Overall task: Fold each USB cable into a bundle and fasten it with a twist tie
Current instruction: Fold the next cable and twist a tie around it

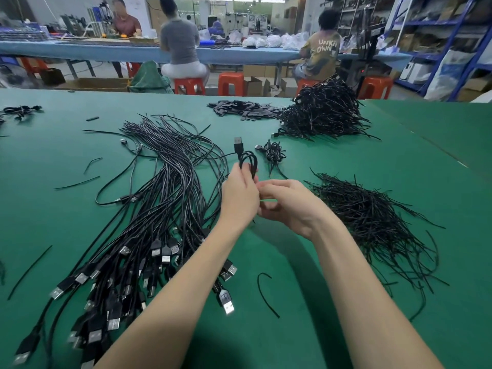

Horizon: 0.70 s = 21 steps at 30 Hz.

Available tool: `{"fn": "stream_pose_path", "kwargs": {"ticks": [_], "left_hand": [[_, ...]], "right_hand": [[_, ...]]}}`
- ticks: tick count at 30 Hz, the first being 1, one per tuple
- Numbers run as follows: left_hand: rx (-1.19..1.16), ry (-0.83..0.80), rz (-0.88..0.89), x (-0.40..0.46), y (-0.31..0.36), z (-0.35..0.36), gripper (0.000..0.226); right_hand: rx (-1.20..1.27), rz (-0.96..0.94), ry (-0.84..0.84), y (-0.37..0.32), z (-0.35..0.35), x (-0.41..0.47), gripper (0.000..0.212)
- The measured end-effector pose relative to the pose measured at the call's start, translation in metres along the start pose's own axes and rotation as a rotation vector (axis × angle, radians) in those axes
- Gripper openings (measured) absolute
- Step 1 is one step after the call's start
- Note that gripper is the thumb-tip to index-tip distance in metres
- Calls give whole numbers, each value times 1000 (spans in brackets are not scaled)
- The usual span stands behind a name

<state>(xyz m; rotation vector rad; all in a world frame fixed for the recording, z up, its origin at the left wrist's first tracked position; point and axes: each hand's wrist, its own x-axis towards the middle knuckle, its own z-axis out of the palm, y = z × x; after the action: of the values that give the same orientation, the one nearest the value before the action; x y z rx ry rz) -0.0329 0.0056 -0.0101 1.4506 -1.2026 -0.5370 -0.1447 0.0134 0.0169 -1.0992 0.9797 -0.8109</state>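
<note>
Thin black USB cable folded into loops (pixel 248 161), held up over the green desk (pixel 292 328) at mid-scene; left hand (pixel 239 195) fingers curled round the loops, right hand (pixel 287 206) fingers curled, contents hidden. Probably light, limp, springy; best pinched mid-bundle. Loose cables (pixel 159 209) left, black twist ties (pixel 372 222) right

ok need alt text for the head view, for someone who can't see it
Over a green table, a person's left hand holds a looped black USB cable while the right hand works at it with curled fingers. Loose cables lie to the left, twist ties to the right, finished bundles beyond.
</note>
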Motion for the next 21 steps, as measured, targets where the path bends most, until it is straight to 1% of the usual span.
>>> {"fn": "stream_pose_path", "kwargs": {"ticks": [3,6,8,11,15,16,17,18,19,20,21], "left_hand": [[-44,13,15,3,0,-1,39],[-67,47,61,3,0,-1,38],[-45,75,100,1,1,-2,37],[-6,91,148,-1,2,-2,33],[120,31,192,1,-7,-7,24],[151,-1,187,2,-8,-8,22],[184,-41,171,2,-9,-9,22],[219,-90,149,3,-8,-10,23],[249,-138,127,3,-8,-10,24],[268,-181,110,3,-8,-10,25],[280,-214,94,3,-7,-10,27]], "right_hand": [[110,107,-122,-1,1,-3,7],[200,160,-145,0,-3,-3,14],[194,161,-179,-1,-7,-3,16],[193,176,-224,0,-14,-4,10],[129,183,-212,-2,-29,-10,6],[37,153,-176,-3,-35,-10,8],[-114,103,-102,-3,-42,-8,9],[-307,44,19,0,-48,-5,9],[-520,-11,185,4,-54,-2,8],[-725,-60,365,10,-61,2,10],[-895,-88,494,16,-66,3,15]]}}
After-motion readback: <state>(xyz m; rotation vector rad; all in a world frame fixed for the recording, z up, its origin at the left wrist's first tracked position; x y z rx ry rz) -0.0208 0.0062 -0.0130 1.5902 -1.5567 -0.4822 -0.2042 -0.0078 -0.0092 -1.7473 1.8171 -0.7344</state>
